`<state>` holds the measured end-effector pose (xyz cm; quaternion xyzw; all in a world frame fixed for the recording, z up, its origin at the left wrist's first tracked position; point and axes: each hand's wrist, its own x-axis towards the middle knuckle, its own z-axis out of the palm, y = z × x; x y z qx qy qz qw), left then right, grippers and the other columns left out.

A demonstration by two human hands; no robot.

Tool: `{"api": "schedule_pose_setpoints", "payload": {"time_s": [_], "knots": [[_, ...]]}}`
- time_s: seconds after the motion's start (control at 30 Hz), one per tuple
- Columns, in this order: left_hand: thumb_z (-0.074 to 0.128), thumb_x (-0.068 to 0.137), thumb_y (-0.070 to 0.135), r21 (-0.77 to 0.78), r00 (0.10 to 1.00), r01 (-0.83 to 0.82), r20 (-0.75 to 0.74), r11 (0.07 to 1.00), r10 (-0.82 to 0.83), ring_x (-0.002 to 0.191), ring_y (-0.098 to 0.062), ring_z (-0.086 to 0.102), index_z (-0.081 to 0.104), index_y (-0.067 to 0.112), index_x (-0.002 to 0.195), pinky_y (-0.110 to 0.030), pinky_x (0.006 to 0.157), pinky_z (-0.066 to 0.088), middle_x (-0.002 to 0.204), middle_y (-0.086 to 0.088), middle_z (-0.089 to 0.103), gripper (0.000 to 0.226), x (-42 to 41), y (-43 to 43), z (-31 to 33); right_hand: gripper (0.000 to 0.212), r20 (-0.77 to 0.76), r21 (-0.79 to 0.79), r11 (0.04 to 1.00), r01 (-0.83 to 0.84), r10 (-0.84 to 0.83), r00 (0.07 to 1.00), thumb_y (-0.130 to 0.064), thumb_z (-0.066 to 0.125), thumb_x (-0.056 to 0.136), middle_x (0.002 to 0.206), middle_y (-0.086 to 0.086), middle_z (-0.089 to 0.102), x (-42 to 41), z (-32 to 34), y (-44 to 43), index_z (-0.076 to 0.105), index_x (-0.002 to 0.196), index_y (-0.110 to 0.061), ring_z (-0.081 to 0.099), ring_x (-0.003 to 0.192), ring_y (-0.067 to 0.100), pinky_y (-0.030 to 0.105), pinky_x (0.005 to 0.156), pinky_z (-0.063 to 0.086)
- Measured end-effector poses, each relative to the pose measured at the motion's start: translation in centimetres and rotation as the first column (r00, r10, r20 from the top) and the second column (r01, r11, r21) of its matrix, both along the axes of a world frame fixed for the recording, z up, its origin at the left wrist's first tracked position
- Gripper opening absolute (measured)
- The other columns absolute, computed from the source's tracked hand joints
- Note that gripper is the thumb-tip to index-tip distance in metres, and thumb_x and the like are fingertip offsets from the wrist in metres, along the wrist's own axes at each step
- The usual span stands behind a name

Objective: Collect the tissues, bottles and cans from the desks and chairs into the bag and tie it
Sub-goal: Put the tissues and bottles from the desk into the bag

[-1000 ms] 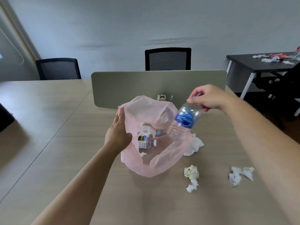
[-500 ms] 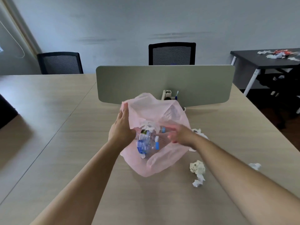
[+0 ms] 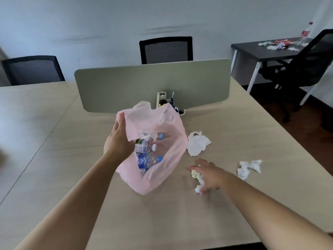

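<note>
Since half a second ago the right hand (image 3: pixel 209 175) has left the mouth of the bag (image 3: pixel 162 177) and now lies to the bag's right, fingers spread wide over a crumpled tissue (image 3: pixel 196 175) and gripping nothing. At the bag's left edge the left hand (image 3: pixel 119 139) holds the rim, the pink plastic folded over its palm. Inside the bag lie two bottles (image 3: pixel 144 147) and a tissue wad (image 3: pixel 146 135). Two more tissues sit on the desk (image 3: pixel 72 159) right of the bag, one just beside it (image 3: pixel 197 146) and one farther out (image 3: pixel 249 167). Behind the bag stands a grey divider (image 3: pixel 153 83).
</note>
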<state>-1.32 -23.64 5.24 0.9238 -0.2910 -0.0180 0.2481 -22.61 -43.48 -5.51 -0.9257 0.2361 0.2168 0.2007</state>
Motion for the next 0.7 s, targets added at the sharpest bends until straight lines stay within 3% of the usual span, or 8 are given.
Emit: {"api": "schedule_pose_setpoints", "payload": {"time_s": [0.1,0.17,0.27,0.3,0.4,0.47,0.6,0.7], "knots": [[0.06,0.078,0.005,0.009,1.0,0.0,0.004,1.0,0.0,0.129,-0.035,0.044,-0.002,0.02,0.152,-0.038,0.081,0.043,0.16,0.0,0.01,0.097,-0.2,-0.1,-0.5,0.059,0.089,-0.036,0.998,0.046,-0.042,0.995,-0.02,0.072,0.074,0.146,-0.005,0.028,-0.3,-2.3,0.7,0.052,0.127,-0.035,0.039,0.125,0.021,0.028,0.093,0.044],[0.059,0.078,0.004,0.011,1.0,-0.006,0.004,1.0,0.006,0.128,-0.035,0.044,-0.002,0.021,0.152,-0.038,0.081,0.043,0.16,0.001,0.01,0.097,-0.4,-0.1,-0.6,0.037,0.15,0.0,0.997,0.075,-0.075,0.986,-0.01,0.066,0.078,0.124,-0.001,0.045,-0.5,-2.4,0.3,0.065,0.112,-0.023,0.049,0.114,0.02,0.021,0.087,0.041],[0.059,0.078,0.005,-0.001,1.0,-0.004,-0.006,1.0,0.004,0.128,-0.035,0.044,-0.002,0.021,0.152,-0.039,0.081,0.043,0.16,0.001,0.011,0.097,-0.5,-0.1,-0.5,0.027,0.223,0.174,0.967,0.184,-0.221,0.95,-0.004,0.069,0.076,0.089,-0.004,0.056,-0.3,-0.5,-1.0,0.072,0.101,-0.015,0.055,0.083,0.011,0.012,0.064,0.04],[0.06,0.078,0.007,-0.01,1.0,0.003,-0.005,1.0,-0.003,0.129,-0.034,0.044,-0.002,0.021,0.152,-0.039,0.082,0.044,0.16,0.001,0.011,0.097,-0.6,0.0,-0.3,0.026,0.236,0.288,0.928,0.235,-0.307,0.922,-0.003,0.07,0.076,0.086,-0.002,0.06,-0.2,0.8,-1.5,0.072,0.098,-0.015,0.057,0.077,0.01,0.011,0.064,0.044],[0.062,0.079,0.013,-0.054,1.0,0.018,0.016,0.998,-0.017,0.129,-0.033,0.043,-0.001,0.021,0.152,-0.038,0.082,0.046,0.16,0.002,0.01,0.096,-0.5,0.2,0.6,0.024,0.177,0.657,0.711,0.251,-0.468,0.866,0.002,0.071,0.078,0.088,0.01,0.065,1.2,6.0,-2.7,0.071,0.096,-0.013,0.066,0.075,0.019,0.028,0.071,0.058],[0.062,0.079,0.013,-0.084,0.999,0.006,0.036,0.996,-0.003,0.13,-0.032,0.043,-0.002,0.022,0.151,-0.035,0.079,0.045,0.161,0.004,0.007,0.096,-0.5,0.6,1.2,0.024,0.175,0.746,0.643,0.175,-0.442,0.88,0.002,0.071,0.079,0.088,0.01,0.065,3.1,9.7,-2.6,0.071,0.099,-0.011,0.067,0.076,0.021,0.029,0.067,0.058],[0.062,0.08,0.012,-0.129,0.999,0.004,0.036,0.992,0.001,0.134,-0.027,0.039,-0.002,0.022,0.151,-0.03,0.078,0.041,0.161,0.007,0.003,0.096,-0.4,1.7,1.8,0.024,0.327,0.763,0.642,0.075,-0.484,0.812,0.002,0.07,0.08,0.077,0.004,0.063,8.5,14.0,0.2,0.069,0.099,-0.013,0.06,0.063,0.012,0.02,0.055,0.055],[0.061,0.081,0.013,-0.13,1.0,0.008,0.01,0.992,-0.007,0.135,-0.027,0.037,-0.003,0.022,0.151,-0.034,0.086,0.044,0.161,0.007,0.003,0.096,-0.4,2.3,2.1,0.025,0.43,0.687,0.72,0.097,-0.511,0.744,-0.001,0.072,0.08,0.093,0.009,0.065,12.2,13.0,3.0,0.07,0.099,-0.018,0.061,0.066,0.01,0.026,0.06,0.056]]}}
